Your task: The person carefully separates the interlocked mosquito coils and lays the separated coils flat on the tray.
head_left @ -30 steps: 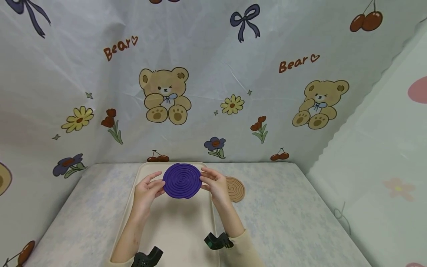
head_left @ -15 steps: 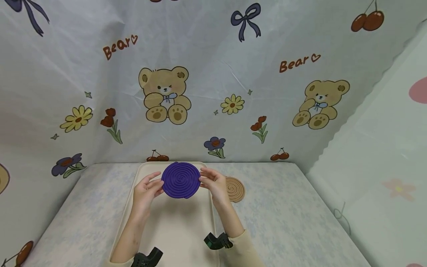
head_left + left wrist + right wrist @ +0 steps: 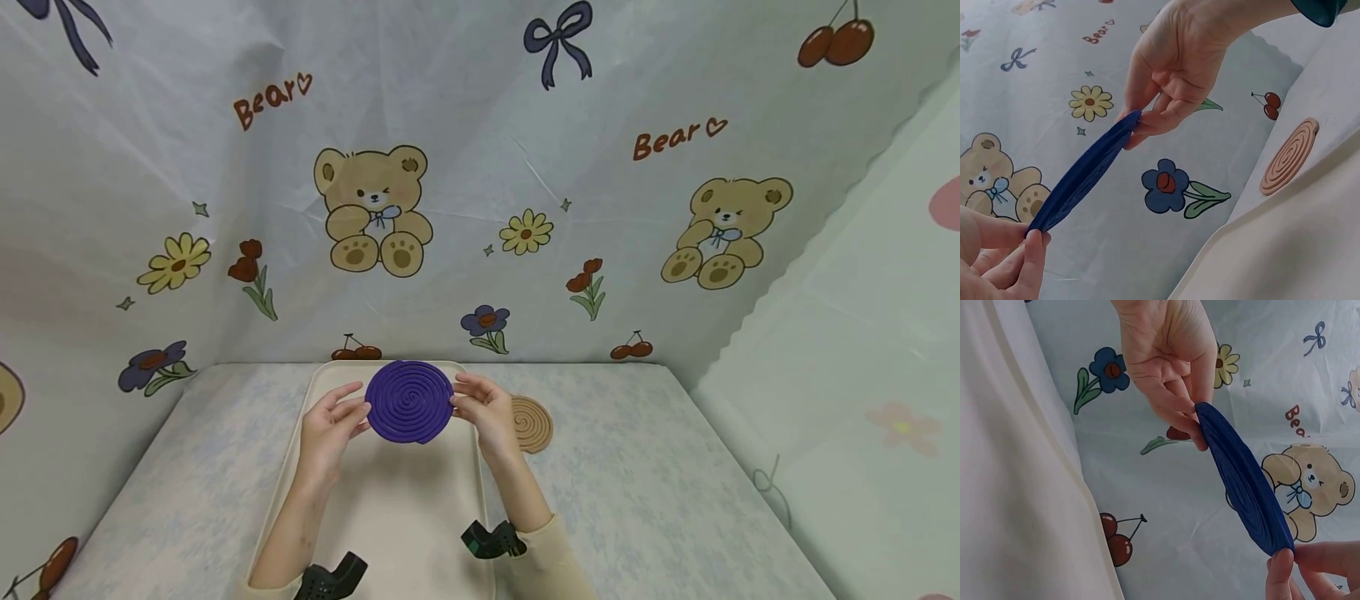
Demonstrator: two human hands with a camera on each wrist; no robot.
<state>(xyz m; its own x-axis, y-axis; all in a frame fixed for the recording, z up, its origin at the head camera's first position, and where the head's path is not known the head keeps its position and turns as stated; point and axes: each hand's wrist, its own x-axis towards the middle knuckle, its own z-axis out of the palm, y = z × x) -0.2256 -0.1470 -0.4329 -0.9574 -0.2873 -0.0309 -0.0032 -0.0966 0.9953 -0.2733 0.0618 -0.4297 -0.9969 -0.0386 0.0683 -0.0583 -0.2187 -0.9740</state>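
A flat purple spiral coaster (image 3: 409,402) is held up above the far part of the cream tray (image 3: 405,533). My left hand (image 3: 327,429) pinches its left edge between thumb and fingers. On the opposite edge, my right hand (image 3: 486,417) pinches it the same way. Its ridged face is turned toward the head camera. Both wrist views show the coaster (image 3: 1085,172) nearly edge-on, as a thin blue-looking disc spanning the two hands. A tan spiral coaster (image 3: 532,425) lies on the table right of the tray, partly hidden behind my right hand.
The table (image 3: 637,492) has a mottled pale grey top. A cloth printed with bears and flowers (image 3: 450,108) hangs behind it, and white sheeting (image 3: 847,350) stands along the right side. Black wrist cameras (image 3: 491,540) sit at both cuffs.
Both hands keep their pinch on the purple coaster and have barely moved. The head view has tipped down very slightly.
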